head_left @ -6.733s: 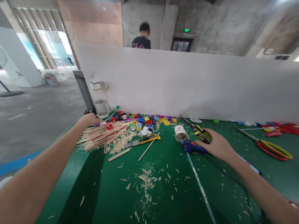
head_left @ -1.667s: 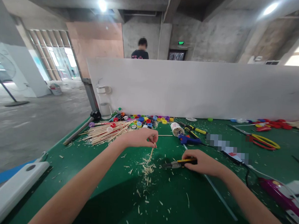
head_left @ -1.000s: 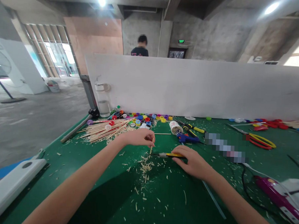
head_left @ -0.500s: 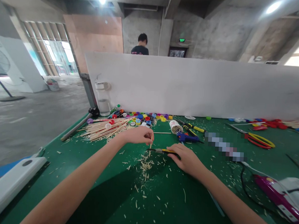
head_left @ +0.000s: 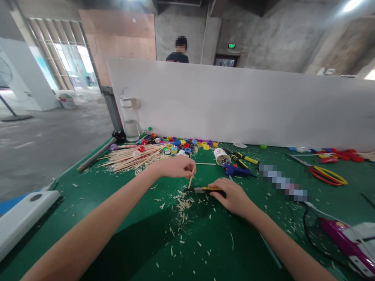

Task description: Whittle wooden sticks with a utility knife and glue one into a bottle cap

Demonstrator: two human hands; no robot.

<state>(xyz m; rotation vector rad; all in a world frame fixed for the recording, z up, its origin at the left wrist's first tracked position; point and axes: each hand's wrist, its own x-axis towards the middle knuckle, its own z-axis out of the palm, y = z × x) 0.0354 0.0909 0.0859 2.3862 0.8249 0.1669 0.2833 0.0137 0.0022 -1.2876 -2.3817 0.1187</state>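
My left hand (head_left: 174, 167) pinches a short wooden stick (head_left: 190, 182) upright, its lower end on the green table (head_left: 133, 237). My right hand (head_left: 233, 196) grips a yellow-and-black utility knife (head_left: 205, 189), the blade pointing left and meeting the stick near its base. A heap of pale wood shavings (head_left: 183, 204) lies just below the stick. Behind my left hand lies a pile of long wooden sticks (head_left: 131, 158).
Coloured bottle caps (head_left: 181, 145) lie along the white partition (head_left: 245, 103). A paper cup (head_left: 219, 155), a blue glue gun (head_left: 236, 170), yellow-red scissors (head_left: 327, 174), a purple device (head_left: 347, 247) with cable and a white box (head_left: 12, 226) also lie on the table. A person stands beyond the partition.
Earlier my hands reached to the stick pile and the tools. Over the last second my right hand has slid the knife leftward until the blade reaches the stick; my left hand stays put.
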